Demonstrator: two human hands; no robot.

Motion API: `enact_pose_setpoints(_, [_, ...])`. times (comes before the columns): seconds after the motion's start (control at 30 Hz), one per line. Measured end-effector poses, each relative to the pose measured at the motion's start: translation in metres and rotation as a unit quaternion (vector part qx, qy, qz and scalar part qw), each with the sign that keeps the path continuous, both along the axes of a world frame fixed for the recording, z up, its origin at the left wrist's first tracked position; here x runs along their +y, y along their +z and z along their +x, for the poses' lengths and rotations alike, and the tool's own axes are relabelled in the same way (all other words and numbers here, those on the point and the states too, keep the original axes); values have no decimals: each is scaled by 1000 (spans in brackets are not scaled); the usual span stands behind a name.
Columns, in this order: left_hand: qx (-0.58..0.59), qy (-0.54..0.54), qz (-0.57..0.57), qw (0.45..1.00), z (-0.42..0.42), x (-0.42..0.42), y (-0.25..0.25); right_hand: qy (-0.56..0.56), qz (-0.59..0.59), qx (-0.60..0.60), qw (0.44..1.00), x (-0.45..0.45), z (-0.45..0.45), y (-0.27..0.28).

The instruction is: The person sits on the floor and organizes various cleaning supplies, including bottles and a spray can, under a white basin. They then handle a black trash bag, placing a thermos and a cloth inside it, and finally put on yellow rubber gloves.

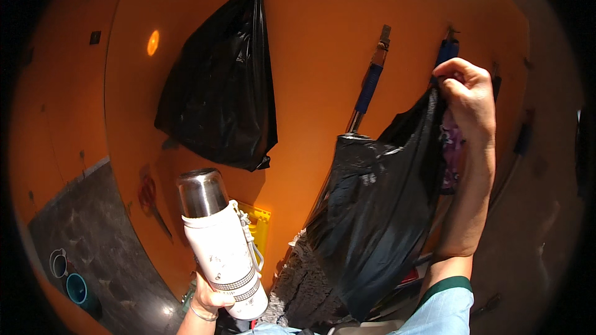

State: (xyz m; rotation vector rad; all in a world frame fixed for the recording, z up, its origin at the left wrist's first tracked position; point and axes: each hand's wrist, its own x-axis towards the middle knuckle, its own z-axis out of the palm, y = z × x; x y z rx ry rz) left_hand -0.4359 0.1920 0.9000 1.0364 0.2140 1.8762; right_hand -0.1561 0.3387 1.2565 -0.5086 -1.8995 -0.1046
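Note:
My left hand (205, 295) holds a vacuum flask by its lower part. The flask has a steel cap (202, 193) and a white sleeve (219, 251) with dark bands and a cord loop at its side; it leans slightly to the left. Higher up on the right, my right hand (468, 90) has its fingers closed on the upper corner of a black plastic bag (377, 209). That bag droops below the hand, against an orange wall or panel (307, 56). Just above my fingers is a blue handle (448, 51) hung from a hook.
Another black plastic bag (219, 88) hangs at upper left. A blue-gripped pole (370, 86) runs behind the held bag, above grey shaggy material (298, 284). Also there are red-handled scissors (148, 193), a yellow plastic item (260, 228), purple patterned cloth (450, 149) and a teal bucket (77, 288).

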Motion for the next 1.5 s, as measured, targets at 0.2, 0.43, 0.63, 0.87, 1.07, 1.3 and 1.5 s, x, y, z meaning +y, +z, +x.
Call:
enact_pose_setpoints(0.2, [4,-61,-5,998,14,29,6,-239,104,8,966,-10,25,4])
enact_pose_setpoints(0.43, [41,-137,-15,990,15,43,-2,-523,199,-14,828,-17,16,11])
enact_pose_setpoints(0.63, [22,-129,-26,991,14,45,-14,-583,106,-80,801,13,-23,30])
enact_pose_setpoints(0.87, [40,-72,-37,996,1,34,-38,-449,100,-99,882,75,-66,54])
enact_pose_setpoints(1.07, [16,-13,-61,998,8,25,-42,-173,-29,-41,984,132,-75,81])
enact_pose_setpoints(1.3, [-37,-4,-94,995,17,21,-34,-10,-80,-28,996,165,-71,102])
enact_pose_setpoints(1.5, [-48,11,-118,992,13,23,-56,13,-94,3,995,190,-73,108])
